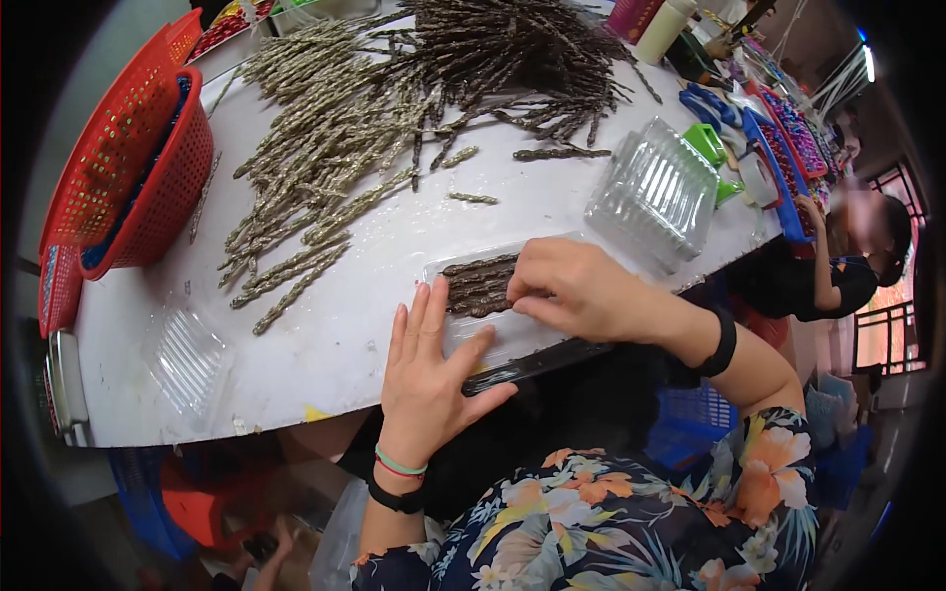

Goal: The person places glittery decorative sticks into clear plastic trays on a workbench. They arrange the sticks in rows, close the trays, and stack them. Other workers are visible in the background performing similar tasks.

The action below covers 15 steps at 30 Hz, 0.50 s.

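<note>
A shallow clear plastic tray (507,330) lies near the table's front edge, with a row of dark brown twisted sticks (480,288) side by side in it. My left hand (426,366) rests at the tray's left end, fingers spread, its fingertips by the sticks' left ends. At the right end, my right hand (572,291) is closed in a pinch on a dark twisted stick; its fingers partly cover the stick ends. Beyond the tray spread loose piles of pale gold-green twisted sticks (325,128) and dark brown twisted sticks (512,49).
A stack of clear ribbed trays (655,192) stands to the right, by a green tape dispenser (711,158). Another clear tray (187,360) lies at left, below red baskets (177,187). Blue scissors (708,103) lie farther right. A co-worker (847,256) sits at far right.
</note>
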Tool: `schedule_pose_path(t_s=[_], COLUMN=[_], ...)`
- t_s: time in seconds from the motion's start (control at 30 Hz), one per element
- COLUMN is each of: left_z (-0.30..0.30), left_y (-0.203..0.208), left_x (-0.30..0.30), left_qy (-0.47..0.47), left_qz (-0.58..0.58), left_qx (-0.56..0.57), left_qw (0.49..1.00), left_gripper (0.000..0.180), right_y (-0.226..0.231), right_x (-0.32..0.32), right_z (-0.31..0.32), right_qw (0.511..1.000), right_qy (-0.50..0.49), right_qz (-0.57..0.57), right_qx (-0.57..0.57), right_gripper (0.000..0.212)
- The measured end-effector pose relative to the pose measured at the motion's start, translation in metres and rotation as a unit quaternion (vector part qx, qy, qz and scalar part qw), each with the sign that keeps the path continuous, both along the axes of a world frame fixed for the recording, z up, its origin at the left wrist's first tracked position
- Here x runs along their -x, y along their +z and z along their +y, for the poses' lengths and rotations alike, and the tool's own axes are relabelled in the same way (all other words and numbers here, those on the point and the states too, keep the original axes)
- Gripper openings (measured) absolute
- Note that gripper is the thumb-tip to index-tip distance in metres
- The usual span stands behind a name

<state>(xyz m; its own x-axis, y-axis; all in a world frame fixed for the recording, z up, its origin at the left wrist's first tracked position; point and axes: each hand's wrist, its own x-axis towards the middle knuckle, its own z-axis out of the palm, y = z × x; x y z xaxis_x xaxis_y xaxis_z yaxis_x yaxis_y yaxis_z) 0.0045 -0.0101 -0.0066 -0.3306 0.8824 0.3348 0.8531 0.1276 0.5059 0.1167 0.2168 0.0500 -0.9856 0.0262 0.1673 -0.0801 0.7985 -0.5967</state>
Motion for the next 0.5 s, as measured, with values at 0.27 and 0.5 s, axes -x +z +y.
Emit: schedule_pose_path(t_s=[0.27,0.5], left_z=[-0.003,0.001], left_y=[0.003,0.003], left_x=[-0.002,0.0], left_qy=[-0.004,-0.005], left_qz=[-0.012,-0.007], left_qx=[0.018,0.004], left_qw=[1.0,1.0], left_gripper=[0.06,0.061], right_y=[-0.02,-0.012], right_x=[0.011,0.052], right_z=[-0.001,0.115], right_qw=[1.0,0.943], right_qy=[0.0,-0.199], right_qz=[-0.013,-0.043], right_qx=[-0.005,-0.262], right_gripper=[0.011,0.017])
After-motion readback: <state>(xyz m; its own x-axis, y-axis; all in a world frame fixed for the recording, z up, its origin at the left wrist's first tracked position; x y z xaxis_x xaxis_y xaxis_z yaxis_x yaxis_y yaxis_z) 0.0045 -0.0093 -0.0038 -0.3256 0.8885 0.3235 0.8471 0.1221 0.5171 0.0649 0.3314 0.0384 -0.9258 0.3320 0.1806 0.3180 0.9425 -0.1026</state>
